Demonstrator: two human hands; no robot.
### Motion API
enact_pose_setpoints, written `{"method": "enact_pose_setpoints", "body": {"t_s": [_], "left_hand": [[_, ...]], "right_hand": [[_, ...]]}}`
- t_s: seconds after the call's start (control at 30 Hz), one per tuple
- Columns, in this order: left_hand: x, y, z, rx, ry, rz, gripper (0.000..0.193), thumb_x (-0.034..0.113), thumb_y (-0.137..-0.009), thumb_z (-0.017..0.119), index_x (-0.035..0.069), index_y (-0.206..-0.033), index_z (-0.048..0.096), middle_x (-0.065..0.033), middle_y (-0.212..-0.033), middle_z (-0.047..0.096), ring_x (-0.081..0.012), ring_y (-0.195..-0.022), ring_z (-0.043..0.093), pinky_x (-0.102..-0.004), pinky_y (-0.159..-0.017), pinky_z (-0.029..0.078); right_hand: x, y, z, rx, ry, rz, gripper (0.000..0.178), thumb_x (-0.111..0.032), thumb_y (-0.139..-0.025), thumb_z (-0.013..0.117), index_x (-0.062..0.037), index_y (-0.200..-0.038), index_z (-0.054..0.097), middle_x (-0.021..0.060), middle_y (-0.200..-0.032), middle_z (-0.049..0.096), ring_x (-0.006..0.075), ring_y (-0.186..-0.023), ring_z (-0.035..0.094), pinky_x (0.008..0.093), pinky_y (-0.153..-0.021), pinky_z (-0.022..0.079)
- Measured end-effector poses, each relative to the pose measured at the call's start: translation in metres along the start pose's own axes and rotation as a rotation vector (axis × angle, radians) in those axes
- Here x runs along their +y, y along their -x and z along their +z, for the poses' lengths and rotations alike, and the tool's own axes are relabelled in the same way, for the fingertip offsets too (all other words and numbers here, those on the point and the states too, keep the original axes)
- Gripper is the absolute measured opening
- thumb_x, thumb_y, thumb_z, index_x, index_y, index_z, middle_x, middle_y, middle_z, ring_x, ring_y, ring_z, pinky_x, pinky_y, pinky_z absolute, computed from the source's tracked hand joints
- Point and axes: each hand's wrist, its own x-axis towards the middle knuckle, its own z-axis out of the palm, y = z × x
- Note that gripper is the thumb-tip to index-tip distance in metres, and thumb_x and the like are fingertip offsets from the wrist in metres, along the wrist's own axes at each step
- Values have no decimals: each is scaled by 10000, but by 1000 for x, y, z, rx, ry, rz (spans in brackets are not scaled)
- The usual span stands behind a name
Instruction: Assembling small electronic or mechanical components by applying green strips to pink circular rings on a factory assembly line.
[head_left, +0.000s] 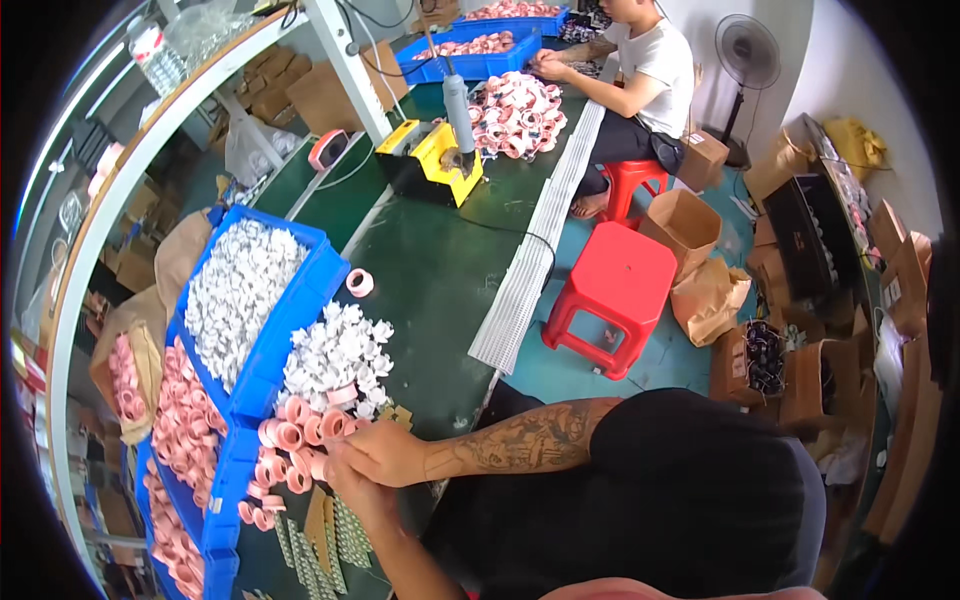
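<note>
My right hand [385, 452], on the tattooed forearm, meets my left hand [358, 488] over the near part of the green table. Both hands are closed, fingers pressed together; whatever lies between them is too small or hidden to make out. Right beside the fingers sits a pile of pink ring-shaped plastic parts [290, 436]. A heap of small white plastic pieces [335, 358] lies just beyond it. Below the pink rings, close to my left hand, are strips of small green-and-white boards [308, 558].
Blue bins [290, 335] of white and pink parts line the left. A yellow-and-black machine [440, 165] stands farther up the table [430, 270], near a large pink-and-white heap [515, 115]. A co-worker [650, 70] sits at the far end. A red stool [620, 275] stands right of the table.
</note>
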Motion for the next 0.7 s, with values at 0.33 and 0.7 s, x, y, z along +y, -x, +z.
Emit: {"method": "enact_pose_setpoints", "body": {"t_s": [0.33, 0.7], "left_hand": [[3, -12, 2, 45, -486, 218, 434, 349, -1119, 455, -27, -986, 625, -76, -939, 648, -157, -853, 618, -300, -717, 531], [-25, 2, -41, 484, 153, -170, 376, 415, -1090, 527, 67, -1000, 636, 57, -645, 577, -42, -488, 467, -225, -451, 354]], "right_hand": [[5, -16, -21, -307, -44, 215, 326, -317, -1061, 542, -15, -967, 624, 201, -837, 659, 381, -781, 672, 455, -695, 514], [37, -5, 4, -594, 8, 107, 274, -308, -997, 626, -53, -902, 595, 124, -835, 627, 323, -793, 654, 458, -696, 487]]}}
